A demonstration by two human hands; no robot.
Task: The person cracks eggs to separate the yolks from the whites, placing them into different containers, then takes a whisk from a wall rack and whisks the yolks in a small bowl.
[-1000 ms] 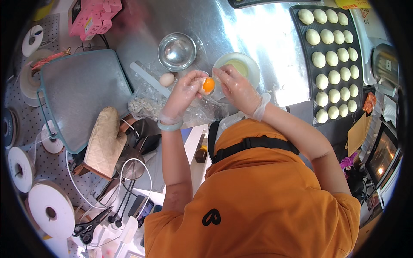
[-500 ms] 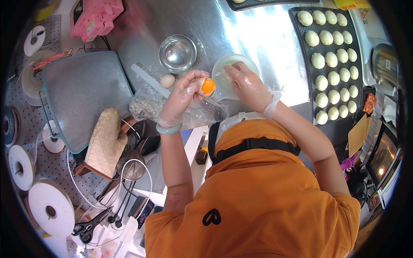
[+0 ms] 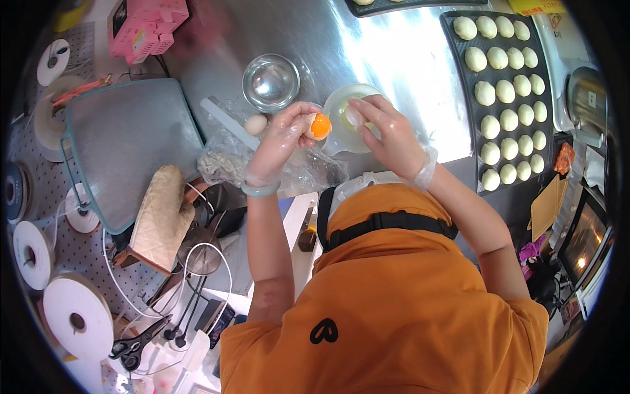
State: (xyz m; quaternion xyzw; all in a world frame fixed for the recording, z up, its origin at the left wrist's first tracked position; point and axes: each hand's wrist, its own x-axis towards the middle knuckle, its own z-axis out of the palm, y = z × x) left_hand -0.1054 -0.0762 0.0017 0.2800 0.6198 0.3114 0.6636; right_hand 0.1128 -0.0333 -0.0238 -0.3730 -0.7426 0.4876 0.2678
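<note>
In my gloved left hand, a half eggshell is pinched, cradling a bright orange egg yolk. My right hand, in a clear plastic glove too, grips a pale eggshell half between thumb and fingers. It hovers above a white bowl with some clear liquid in it, apparently egg white. Left of my left hand lies a whole egg. Beyond that egg stands a shiny metal bowl, its inside reflecting the light.
Crumpled clear plastic and a white flat strip lie beside my left wrist. At right, a dark tray bears rows of round dough balls. A teal-rimmed board, an oven mitt and ribbon spools are on the left.
My right hand has shifted slightly right and its fingers have opened up, showing the eggshell half. The left hand with the yolk has moved a little right and up.
</note>
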